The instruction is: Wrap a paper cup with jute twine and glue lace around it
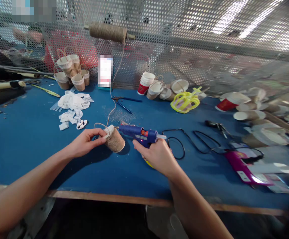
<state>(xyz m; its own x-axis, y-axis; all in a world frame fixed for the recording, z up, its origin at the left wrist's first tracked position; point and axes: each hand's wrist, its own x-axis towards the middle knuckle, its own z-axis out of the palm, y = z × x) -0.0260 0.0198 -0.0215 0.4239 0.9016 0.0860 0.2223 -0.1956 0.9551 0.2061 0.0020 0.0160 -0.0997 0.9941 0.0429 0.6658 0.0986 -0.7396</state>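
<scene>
My left hand point(92, 142) pinches the rim of a small paper cup point(115, 140) wrapped in brown twine, which is tilted on its side just above the blue table. From the cup a strand of twine point(115, 99) runs up to a spool point(108, 32) mounted on the mesh panel. In my right hand point(156, 153) is a blue hot glue gun point(137, 133), with a glue stick poking out of its back and a small red light on. The gun's nozzle points left, close to the cup's rim; whether it touches is too small to tell.
Pliers point(126, 102) and white scraps point(74, 100) lie behind my hands. Twine-wrapped cups point(77, 81) stand back left; paper cups point(146, 83) and a yellow woven piece point(185, 101) are at the back. A black cord point(204, 151) loops right, near a purple package point(244, 169).
</scene>
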